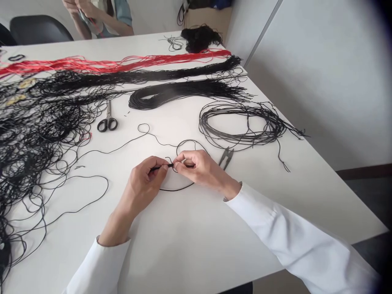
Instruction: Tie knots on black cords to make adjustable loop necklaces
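Note:
My left hand (147, 179) pinches a black cord (170, 165) between thumb and fingers. Close beside it on the right, my right hand (199, 168) is closed on the same cord, its thumb and index finger near a small crossing of thin strand. A short loose end sticks up between the hands. Below them a twisted part of black cord (176, 190) curves over the white table. Thin black thread (122, 146) runs off to the left. Small black snips (226, 158) lie just right of my right hand.
Black-handled scissors (107, 122) lie at left centre. A tangled black cord heap (39, 134) covers the left side. Red cords (116, 64), a folded black bundle (183, 90) and a coiled cord (208, 130) lie farther back. Across the table (190, 253) sits a person (116, 20).

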{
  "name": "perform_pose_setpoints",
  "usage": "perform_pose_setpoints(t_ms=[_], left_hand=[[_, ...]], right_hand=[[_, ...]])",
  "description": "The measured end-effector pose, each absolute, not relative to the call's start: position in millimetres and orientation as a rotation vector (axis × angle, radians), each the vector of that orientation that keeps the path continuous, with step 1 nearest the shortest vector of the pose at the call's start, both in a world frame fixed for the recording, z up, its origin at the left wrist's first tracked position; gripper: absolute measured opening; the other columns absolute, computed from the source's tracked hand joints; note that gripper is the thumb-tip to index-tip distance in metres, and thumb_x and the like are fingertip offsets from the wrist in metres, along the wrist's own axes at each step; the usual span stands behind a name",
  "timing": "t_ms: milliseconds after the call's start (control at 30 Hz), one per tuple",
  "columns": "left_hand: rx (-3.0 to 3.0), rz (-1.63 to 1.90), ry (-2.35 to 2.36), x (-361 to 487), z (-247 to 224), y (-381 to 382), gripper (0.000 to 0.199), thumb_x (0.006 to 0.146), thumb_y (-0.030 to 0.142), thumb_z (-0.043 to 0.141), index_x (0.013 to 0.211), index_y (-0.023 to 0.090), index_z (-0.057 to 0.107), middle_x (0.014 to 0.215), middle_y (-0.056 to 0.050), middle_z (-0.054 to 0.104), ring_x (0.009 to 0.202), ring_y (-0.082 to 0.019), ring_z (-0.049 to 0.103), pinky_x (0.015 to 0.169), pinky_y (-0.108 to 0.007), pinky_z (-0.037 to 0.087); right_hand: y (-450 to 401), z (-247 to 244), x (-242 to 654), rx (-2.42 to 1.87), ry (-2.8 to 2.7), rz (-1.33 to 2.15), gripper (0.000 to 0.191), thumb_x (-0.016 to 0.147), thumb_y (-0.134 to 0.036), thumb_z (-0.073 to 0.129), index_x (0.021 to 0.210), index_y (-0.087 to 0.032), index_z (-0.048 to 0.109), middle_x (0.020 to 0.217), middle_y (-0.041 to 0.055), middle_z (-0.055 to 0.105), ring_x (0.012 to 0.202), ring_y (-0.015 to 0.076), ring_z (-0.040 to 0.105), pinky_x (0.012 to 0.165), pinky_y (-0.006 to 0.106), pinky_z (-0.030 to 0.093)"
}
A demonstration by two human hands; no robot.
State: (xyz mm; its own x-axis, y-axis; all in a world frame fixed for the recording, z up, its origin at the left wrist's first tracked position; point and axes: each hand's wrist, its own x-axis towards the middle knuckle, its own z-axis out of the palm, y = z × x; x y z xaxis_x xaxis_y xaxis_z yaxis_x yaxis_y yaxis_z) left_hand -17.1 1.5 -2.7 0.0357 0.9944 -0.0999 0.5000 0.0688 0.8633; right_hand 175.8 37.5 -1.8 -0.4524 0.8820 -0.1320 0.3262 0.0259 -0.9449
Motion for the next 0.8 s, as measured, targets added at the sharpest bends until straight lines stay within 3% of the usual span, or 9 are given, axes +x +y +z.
perform_pose_setpoints(t_ms=[400,633,800], left_hand=[[1.625,0.758,1.626,-13.5,3.1,1.5,0.018,0.088,0.035,0.057,0.079,0.022,0.067,0.055,0.005,0.04,0.051,-0.012,0.032,0.05,-0.025,0.028],[1.498,0.798,1.594,-12.5,1.5,1.6,0.022,0.089,0.042,0.058,0.09,0.021,0.067,0.059,0.004,0.041,0.052,-0.013,0.031,0.049,-0.025,0.026],[1.499,0.797,1.593,-12.6,0.6,1.8,0.023,0.09,0.041,0.058,0.087,0.021,0.067,0.059,0.005,0.037,0.054,-0.013,0.03,0.052,-0.026,0.026]], right_hand=[[38.6,-5.7,175.4,-1.242,-1.859,1.41,0.022,0.089,-0.039,0.058,0.08,-0.019,0.064,0.048,-0.0086,0.036,0.046,0.0079,0.025,0.048,0.025,0.022],[38.9,-1.7,176.5,-1.205,-1.792,1.485,0.026,0.09,-0.043,0.058,0.086,-0.019,0.068,0.054,-0.0068,0.04,0.049,0.0088,0.027,0.047,0.025,0.02],[38.6,-0.8,175.4,-1.223,-1.793,1.474,0.025,0.089,-0.042,0.06,0.082,-0.019,0.067,0.053,-0.0075,0.04,0.047,0.0077,0.026,0.047,0.025,0.02]])
